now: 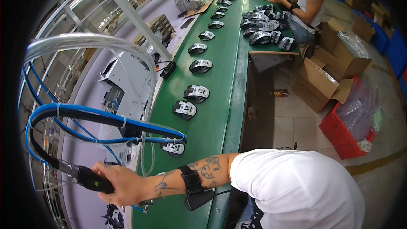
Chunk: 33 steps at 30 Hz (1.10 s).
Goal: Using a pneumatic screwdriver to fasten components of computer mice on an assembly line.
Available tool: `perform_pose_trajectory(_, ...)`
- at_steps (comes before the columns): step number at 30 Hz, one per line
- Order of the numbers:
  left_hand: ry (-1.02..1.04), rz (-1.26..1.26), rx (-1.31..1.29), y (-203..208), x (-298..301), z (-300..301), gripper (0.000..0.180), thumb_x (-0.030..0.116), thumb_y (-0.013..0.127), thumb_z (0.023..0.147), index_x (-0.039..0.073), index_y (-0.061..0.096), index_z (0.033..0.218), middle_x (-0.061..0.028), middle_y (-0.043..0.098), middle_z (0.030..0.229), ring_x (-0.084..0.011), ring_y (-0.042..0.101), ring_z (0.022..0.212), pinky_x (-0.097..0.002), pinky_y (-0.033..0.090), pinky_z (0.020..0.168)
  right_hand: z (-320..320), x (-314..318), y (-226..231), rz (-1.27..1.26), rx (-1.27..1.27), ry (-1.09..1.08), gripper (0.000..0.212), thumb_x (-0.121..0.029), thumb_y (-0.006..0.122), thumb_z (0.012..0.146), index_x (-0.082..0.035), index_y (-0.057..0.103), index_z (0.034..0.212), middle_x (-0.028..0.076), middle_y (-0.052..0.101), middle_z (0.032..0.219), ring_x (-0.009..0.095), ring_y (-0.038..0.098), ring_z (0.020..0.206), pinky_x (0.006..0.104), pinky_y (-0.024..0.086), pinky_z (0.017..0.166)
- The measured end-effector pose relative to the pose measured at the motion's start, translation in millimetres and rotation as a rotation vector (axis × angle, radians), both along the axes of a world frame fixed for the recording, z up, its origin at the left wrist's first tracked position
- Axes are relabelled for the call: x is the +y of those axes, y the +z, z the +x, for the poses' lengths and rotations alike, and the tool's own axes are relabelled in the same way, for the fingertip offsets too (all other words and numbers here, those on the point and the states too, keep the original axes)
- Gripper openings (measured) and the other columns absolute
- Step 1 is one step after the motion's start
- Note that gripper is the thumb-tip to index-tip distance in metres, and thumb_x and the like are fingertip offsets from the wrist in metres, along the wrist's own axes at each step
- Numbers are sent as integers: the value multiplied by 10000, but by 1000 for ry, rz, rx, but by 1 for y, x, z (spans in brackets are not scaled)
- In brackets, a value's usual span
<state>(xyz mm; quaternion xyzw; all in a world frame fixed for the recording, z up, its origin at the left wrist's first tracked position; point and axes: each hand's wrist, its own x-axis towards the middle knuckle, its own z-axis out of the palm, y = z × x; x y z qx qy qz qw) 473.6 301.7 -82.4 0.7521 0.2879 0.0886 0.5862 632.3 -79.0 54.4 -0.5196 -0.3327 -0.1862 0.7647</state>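
My right hand (123, 184) is closed around the black grip of a powered screwdriver (91, 179), its forearm reaching across from the right. A black-and-blue cable loop (106, 115) rises above the tool. Below my forearm, the green conveyor belt (182, 195) carries a row of black-and-white curved shells, which look like computer mouse parts. The nearest shell in plain sight (174, 149) is partly covered by the cables. Beyond it lie another tilted shell (184, 109) and a similar one (198, 93). The screwdriver's tip cannot be made out. My left hand does not show.
More shells are heaped on a side table (271, 51) to the right, where co-workers (307, 0) sit. Cardboard boxes (316, 85) and a red crate (345, 133) with clear plastic stand on the floor. A metal post (135, 17) and clear tubing (91, 40) rise at the left.
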Motion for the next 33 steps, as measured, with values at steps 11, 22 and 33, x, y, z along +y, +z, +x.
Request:
perform_pose_trajectory(11,82,-1110,-787,-11,-227,83,519,374,620,793,2,549,1146,-187,598,1101,-363,557,1052,-505,475,902,21,1,-4,60,121,251,205,-222,655,851,-23,625,815,49,604,656,130,585,553,251,475,544)
perform_pose_trajectory(22,-216,-1023,-597,-27,-261,68,637,245,518,722,22,429,1312,-141,491,1285,-337,543,1103,-496,460,908,11,-12,1,403,44,393,144,-100,581,861,44,575,867,75,526,580,157,533,488,258,453,483)
perform_pose_trajectory(33,-222,-1155,-624,-19,-261,62,635,166,505,697,60,392,1313,-165,490,1221,-303,563,1042,-519,500,849,13,-5,-7,403,16,393,215,-157,555,871,46,593,810,103,525,591,203,542,512,297,461,502)
